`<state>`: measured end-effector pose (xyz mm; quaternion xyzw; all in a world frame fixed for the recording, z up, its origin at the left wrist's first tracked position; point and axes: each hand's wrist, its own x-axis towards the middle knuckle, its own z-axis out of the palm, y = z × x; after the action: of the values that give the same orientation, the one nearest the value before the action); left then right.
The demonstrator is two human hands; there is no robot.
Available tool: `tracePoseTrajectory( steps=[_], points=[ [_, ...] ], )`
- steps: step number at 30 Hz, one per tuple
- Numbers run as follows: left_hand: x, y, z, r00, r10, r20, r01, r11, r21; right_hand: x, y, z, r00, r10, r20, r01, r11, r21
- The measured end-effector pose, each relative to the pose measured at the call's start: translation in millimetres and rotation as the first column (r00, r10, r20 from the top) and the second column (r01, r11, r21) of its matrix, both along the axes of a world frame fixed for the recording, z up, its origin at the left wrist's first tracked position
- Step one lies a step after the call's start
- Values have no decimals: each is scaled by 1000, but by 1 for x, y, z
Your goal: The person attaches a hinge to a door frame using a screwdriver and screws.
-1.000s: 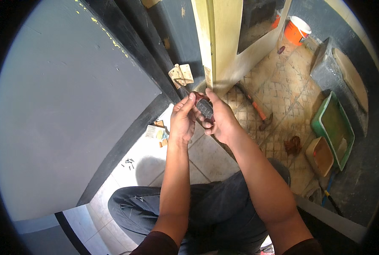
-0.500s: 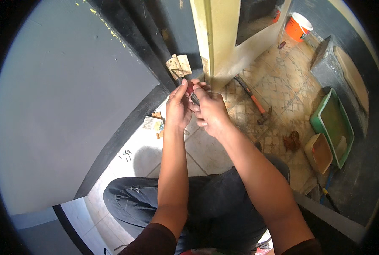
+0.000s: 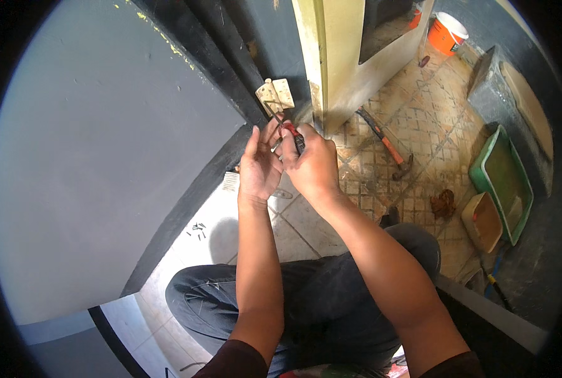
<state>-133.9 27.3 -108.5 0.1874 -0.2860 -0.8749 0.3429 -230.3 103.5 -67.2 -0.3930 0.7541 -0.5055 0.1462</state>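
Observation:
My right hand (image 3: 311,157) is closed around the red-and-black handle of a screwdriver (image 3: 291,130). Its dark shaft points up and left toward a cream-coloured hinge (image 3: 274,96) at the dark door frame. The hinge has its leaves spread, and a thin dark line, perhaps the shaft's shadow, crosses it. I cannot tell whether the tip touches a screw. My left hand (image 3: 260,165) is beside the handle, palm turned up, thumb and fingers apart. Some of its fingertips are hidden behind the screwdriver and my right hand.
A cream door (image 3: 331,63) stands beyond my hands. To the right are a hammer (image 3: 388,145), a brown crumpled rag (image 3: 443,205), a green tray (image 3: 482,170), a tan tub (image 3: 482,220) and an orange bucket (image 3: 446,34). Several screws (image 3: 197,231) and a small box (image 3: 231,181) are at left.
My left hand has opened away from the screwdriver, its thumb now apart from it. My right hand keeps its hold on the handle. The whole view has shifted slightly.

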Motion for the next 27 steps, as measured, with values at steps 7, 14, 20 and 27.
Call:
tracePoseTrajectory(
  steps=[7,14,20,27],
  points=[
    [-24,2,6,991,-18,131,39,986,-159,-33,4,11,205,41,978,-46,998,-32],
    [-23,2,9,978,55,201,-14,980,-200,-22,28,1,959,186,-212,-159,978,138],
    [-13,-5,5,996,-71,52,71,997,-5,-15,12,18,988,88,-127,-61,977,203],
    [-23,-4,3,992,-41,118,59,986,-153,-62,3,-1,326,115,938,-251,968,-31]
  ],
)
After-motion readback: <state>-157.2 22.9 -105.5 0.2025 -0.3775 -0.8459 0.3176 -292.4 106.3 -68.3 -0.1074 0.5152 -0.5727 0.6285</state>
